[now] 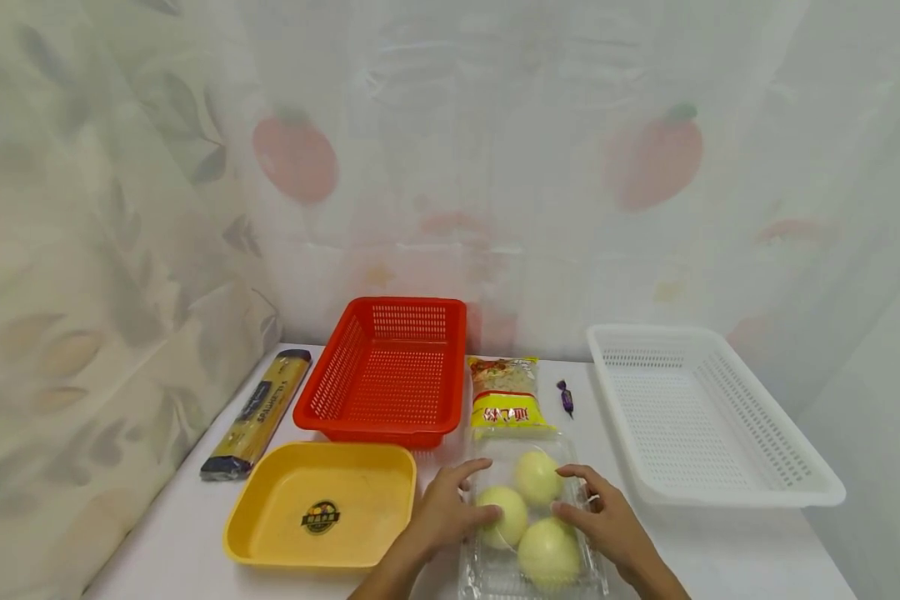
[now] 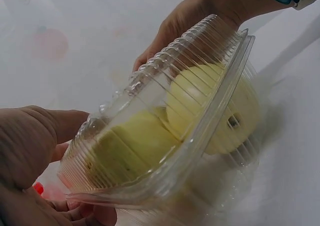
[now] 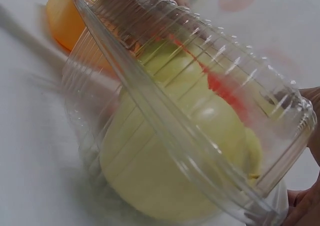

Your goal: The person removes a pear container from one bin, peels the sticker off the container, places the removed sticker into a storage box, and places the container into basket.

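A clear plastic clamshell box lies at the table's front edge with three pale yellow round fruits inside. My left hand grips its left side, fingers over the lid. From the right, my right hand holds it with fingers curled over the lid. The left wrist view shows the ribbed box close up, my left hand wrapped round its near end and my right hand behind it. The right wrist view is filled by the box, with my right hand at the frame's edge.
A yellow tray sits left of the box and a red basket behind it. A white basket stands at the right. A spaghetti pack, a noodle packet and a purple sweet lie on the table.
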{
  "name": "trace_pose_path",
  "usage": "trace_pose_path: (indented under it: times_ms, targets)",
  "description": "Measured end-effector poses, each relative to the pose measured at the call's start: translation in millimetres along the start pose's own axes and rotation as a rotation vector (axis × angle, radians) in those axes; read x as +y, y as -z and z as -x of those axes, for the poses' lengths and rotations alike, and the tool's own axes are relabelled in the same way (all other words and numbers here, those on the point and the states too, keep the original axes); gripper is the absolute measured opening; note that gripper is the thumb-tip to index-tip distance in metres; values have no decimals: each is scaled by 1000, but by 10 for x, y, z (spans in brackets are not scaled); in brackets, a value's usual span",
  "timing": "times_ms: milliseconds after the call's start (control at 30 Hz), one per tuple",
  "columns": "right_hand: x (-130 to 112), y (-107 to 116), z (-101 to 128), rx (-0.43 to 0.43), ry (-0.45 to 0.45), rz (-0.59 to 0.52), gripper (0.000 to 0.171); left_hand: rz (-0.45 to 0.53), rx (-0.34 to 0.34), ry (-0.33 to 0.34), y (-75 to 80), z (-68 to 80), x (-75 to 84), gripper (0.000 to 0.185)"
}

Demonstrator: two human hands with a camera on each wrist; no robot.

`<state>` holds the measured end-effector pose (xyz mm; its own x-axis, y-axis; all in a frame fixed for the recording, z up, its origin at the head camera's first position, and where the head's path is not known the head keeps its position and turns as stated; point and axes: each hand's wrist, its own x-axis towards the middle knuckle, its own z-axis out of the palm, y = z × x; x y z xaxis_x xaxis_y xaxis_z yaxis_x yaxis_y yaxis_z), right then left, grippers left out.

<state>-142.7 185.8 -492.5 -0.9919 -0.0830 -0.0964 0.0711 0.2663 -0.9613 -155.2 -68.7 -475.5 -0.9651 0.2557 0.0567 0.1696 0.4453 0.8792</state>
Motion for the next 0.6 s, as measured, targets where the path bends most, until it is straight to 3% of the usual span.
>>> trace_pose_path:
  times_ms: [233,600]
  targets:
    - [-132,49,14,26,10,10,47,13,-14,13,61,-43,127,65]
    - [-446,140,55,-53,76,-13,49,125,-64,25,265,-98,392,64]
